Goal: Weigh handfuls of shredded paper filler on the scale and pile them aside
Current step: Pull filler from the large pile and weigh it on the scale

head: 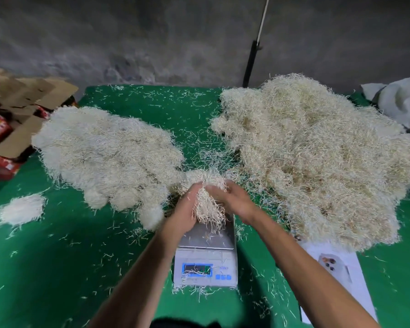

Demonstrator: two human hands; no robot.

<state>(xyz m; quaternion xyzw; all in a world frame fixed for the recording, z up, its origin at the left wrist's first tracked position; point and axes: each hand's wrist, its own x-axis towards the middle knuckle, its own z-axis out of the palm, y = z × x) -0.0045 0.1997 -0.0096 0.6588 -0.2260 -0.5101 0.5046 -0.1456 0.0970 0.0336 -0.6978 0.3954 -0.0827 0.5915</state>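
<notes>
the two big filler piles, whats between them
In the head view, green table strewn with loose shreds; nearer, both hands hold a handful over the scale.

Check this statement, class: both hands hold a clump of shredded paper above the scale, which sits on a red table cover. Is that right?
Not quite. The head view shows the table cover is green, not red. The rest stands: the left hand and right hand hold the clump of shredded paper above the scale.

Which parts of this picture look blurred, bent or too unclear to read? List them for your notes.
Head view: the wide lens bows the green table edges; the scale display is smeared and part covered by shreds, unreadable; the left pile looks soft; the cardboard boxes are blurred.
</notes>
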